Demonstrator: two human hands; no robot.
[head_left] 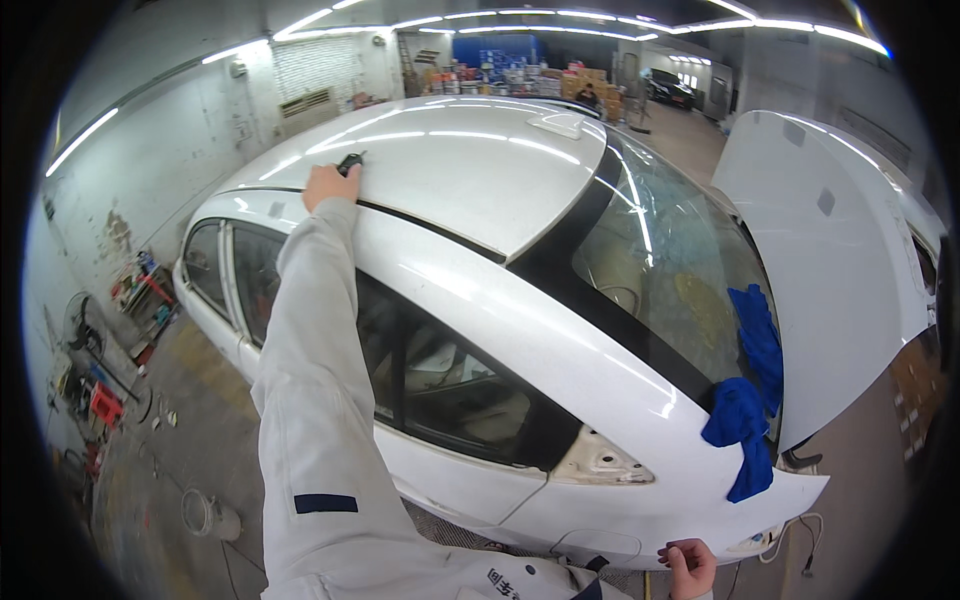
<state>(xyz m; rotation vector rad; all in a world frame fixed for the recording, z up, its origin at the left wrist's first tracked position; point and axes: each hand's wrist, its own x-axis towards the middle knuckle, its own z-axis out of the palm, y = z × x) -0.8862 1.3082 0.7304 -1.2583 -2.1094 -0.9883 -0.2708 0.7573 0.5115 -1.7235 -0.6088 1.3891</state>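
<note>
Gripping a small black thing [349, 164] in the left hand [330, 186], at the top of the white car [540, 328]. Curling the right hand [690, 568] low beside the car. Cannot tell if holding anything there.

Tube lights [851, 39] glow in long rows overhead, while a stained pale wall [170, 150] rises beside a scuffed grey floor [190, 440]. A fan [82, 322], a red stool [105, 403] and a bucket [215, 518] stand at left; stacked cartons [592, 78] and a blue panel [495, 48] line the back, near a parked dark car [670, 90].
</note>
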